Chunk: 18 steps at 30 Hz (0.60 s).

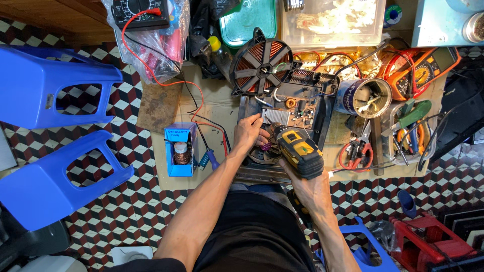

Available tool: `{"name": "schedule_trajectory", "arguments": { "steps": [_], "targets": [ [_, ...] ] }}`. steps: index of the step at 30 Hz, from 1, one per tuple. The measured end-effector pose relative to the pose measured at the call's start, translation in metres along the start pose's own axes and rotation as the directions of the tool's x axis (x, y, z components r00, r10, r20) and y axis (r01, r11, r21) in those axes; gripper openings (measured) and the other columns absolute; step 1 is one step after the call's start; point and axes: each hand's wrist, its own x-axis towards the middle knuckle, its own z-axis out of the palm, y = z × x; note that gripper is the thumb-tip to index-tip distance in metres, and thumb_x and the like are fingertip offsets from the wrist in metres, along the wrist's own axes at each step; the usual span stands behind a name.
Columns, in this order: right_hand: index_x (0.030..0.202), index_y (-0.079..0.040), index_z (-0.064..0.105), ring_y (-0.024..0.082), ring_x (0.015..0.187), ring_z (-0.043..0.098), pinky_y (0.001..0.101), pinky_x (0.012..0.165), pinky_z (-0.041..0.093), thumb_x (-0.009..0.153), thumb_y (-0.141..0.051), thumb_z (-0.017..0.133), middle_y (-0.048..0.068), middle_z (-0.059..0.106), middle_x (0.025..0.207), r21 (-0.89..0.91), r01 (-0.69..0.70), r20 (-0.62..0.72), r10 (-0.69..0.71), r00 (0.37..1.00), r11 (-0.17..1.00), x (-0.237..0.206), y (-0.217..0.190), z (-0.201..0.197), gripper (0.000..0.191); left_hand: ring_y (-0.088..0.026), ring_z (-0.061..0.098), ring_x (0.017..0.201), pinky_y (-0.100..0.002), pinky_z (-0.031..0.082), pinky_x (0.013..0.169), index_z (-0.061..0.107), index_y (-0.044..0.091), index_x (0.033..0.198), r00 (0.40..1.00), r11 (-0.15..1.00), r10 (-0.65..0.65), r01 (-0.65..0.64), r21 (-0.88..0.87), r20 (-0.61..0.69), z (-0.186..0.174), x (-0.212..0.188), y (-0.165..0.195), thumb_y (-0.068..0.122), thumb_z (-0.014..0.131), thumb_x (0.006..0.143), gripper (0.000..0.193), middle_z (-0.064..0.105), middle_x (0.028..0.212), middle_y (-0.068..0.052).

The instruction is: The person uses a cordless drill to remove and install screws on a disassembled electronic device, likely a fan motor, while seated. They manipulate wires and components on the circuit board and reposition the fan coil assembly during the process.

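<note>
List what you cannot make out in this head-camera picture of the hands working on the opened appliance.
- Driver bit tip of the yellow-and-black cordless screwdriver: hidden by the left hand.
- Right hand: grip mostly covered by the screwdriver body.
- Green circuit board parts: too small.
- Black analogue multimeter: cut off by the top edge.

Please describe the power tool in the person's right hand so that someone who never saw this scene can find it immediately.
Find the opened appliance with its circuit board in the middle of the work surface. Just below it, the right hand grips a cordless screwdriver, its tip near the left hand. It is the only yellow-and-black tool there; the nearby multimeter is orange.
</note>
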Motion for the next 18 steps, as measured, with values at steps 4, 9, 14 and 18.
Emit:
{"name": "schedule_trajectory", "arguments": {
  "steps": [4, 9, 14, 18],
  "targets": [
    [0.119, -0.006, 0.071, 0.018, 0.092, 0.075, 0.0342, 0.078, 0.059, 0.085, -0.029, 0.077, 0.009, 0.079, 0.103, 0.029, 0.029, 0.017, -0.03, 0.999, 0.999, 0.0, -0.012, -0.003, 0.041, -0.019, 0.07, 0.051, -0.029, 0.057, 0.044, 0.051, 0.003, 0.148, 1.0, 0.999, 0.01, -0.01, -0.031, 0.015, 0.0, -0.005, 0.004, 0.025, 0.053, 0.102, 0.052, 0.075, 0.075, -0.018],
    [0.112, -0.004, 0.072, 0.02, 0.083, 0.075, 0.036, 0.073, 0.057, 0.084, -0.025, 0.08, 0.012, 0.079, 0.095, -0.099, 0.119, -0.036, -0.123, 0.992, 0.988, 0.004, -0.025, -0.004, 0.036, -0.019, 0.068, 0.05, -0.03, 0.056, 0.043, 0.051, 0.003, 0.147, 1.0, 0.996, -0.002, 0.004, -0.09, 0.022, 0.005, -0.005, 0.004, 0.024, 0.05, 0.102, 0.05, 0.074, 0.074, -0.019],
    [0.113, -0.005, 0.072, 0.02, 0.083, 0.076, 0.0361, 0.072, 0.057, 0.084, -0.024, 0.081, 0.012, 0.079, 0.095, -0.138, 0.09, -0.026, -0.094, 0.995, 0.986, 0.003, -0.029, -0.005, 0.035, -0.019, 0.068, 0.049, -0.029, 0.056, 0.043, 0.05, 0.005, 0.147, 1.0, 0.997, -0.024, 0.025, -0.068, 0.019, 0.007, -0.003, 0.003, 0.025, 0.05, 0.101, 0.05, 0.073, 0.073, -0.019],
    [0.115, -0.005, 0.071, 0.02, 0.085, 0.075, 0.0354, 0.073, 0.057, 0.084, -0.022, 0.08, 0.012, 0.079, 0.098, -0.087, 0.166, -0.041, -0.17, 0.985, 0.982, 0.0, -0.03, -0.006, 0.037, -0.018, 0.068, 0.05, -0.029, 0.055, 0.042, 0.053, 0.003, 0.145, 0.999, 0.995, 0.013, -0.008, -0.101, 0.043, 0.006, -0.003, 0.001, 0.024, 0.05, 0.102, 0.049, 0.073, 0.073, -0.018]
  ]
}}
